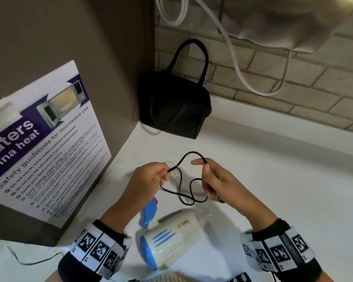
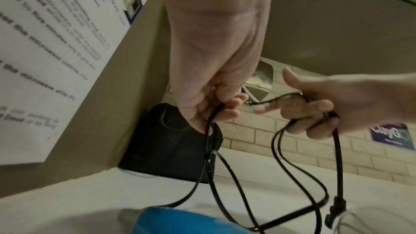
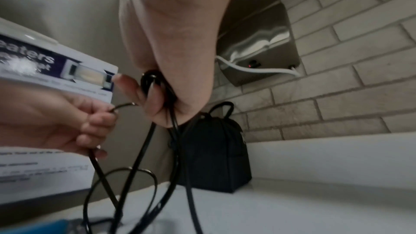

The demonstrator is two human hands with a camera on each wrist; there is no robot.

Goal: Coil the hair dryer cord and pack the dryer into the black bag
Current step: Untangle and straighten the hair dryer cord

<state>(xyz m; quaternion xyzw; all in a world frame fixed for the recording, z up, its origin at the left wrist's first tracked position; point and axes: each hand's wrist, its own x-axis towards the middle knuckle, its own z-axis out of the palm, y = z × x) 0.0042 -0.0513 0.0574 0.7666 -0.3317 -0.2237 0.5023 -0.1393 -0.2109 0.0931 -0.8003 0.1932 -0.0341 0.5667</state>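
Observation:
A cream and blue hair dryer (image 1: 167,239) lies on its side on the white counter (image 1: 273,180), between my forearms. Its thin black cord (image 1: 183,190) loops over the counter and rises to both hands. My left hand (image 1: 151,180) pinches one stretch of cord (image 2: 211,118). My right hand (image 1: 210,180) grips a bundle of cord loops (image 3: 157,95), and an arc of cord spans between the hands. The black bag (image 1: 171,106) stands upright in the back corner, handles up, well beyond both hands. Its opening is hard to make out.
A microwave safety poster (image 1: 43,143) leans against the brown wall on the left. A brick wall with a steel hand dryer (image 3: 258,45) and white cables (image 1: 243,74) rises behind. A thin cable (image 1: 29,259) trails at the bottom left.

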